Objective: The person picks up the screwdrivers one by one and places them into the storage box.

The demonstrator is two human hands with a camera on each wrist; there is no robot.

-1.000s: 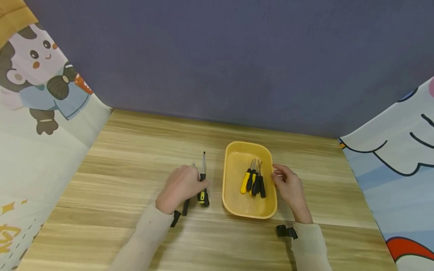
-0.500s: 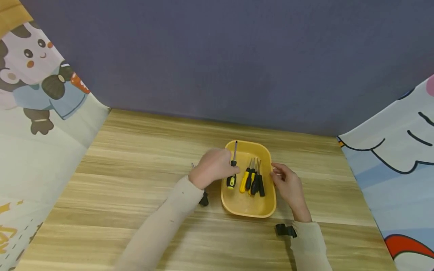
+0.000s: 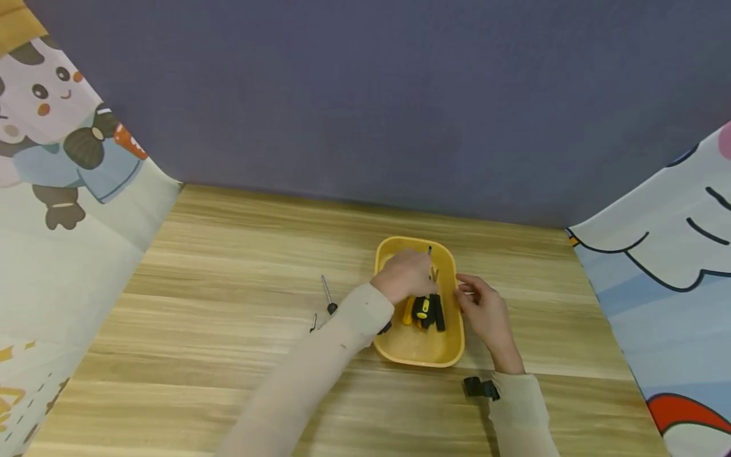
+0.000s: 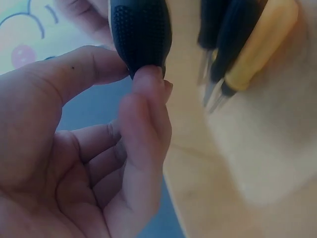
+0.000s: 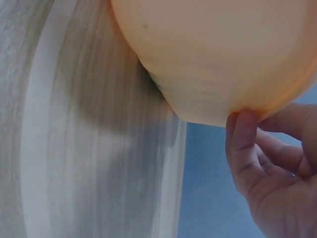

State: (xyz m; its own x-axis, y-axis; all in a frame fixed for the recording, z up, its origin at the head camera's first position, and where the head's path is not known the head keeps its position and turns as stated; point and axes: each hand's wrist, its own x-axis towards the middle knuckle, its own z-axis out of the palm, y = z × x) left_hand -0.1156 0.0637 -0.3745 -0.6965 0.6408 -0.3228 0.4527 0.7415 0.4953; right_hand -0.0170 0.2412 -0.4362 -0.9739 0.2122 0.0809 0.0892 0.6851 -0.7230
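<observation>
My left hand [image 3: 404,274] is over the yellow tray [image 3: 417,362], pinching a black-and-yellow screwdriver [image 3: 422,308] between thumb and fingers. Its dark tip points toward the tray's far end. In the left wrist view, the black textured handle [image 4: 141,32] rises from the fingertips. Below it in the tray lie several smaller screwdrivers with black or yellow handles [image 3: 439,314], partly covered by the hand and the held one. At the tray's right side, my right hand [image 3: 484,311] holds the rim; in the right wrist view its fingertips [image 5: 243,126] press the outer wall.
Left of the tray, a screwdriver [image 3: 327,292] and a shorter metal shaft [image 3: 313,322] lie on the wooden table [image 3: 228,266], partly hidden by the left sleeve. A dark wall [image 3: 365,114] stands behind, with printed panels at both sides.
My left hand has picked up the black-and-yellow screwdriver from the table and carried it right, over the tray. The right hand has stayed at the tray's rim.
</observation>
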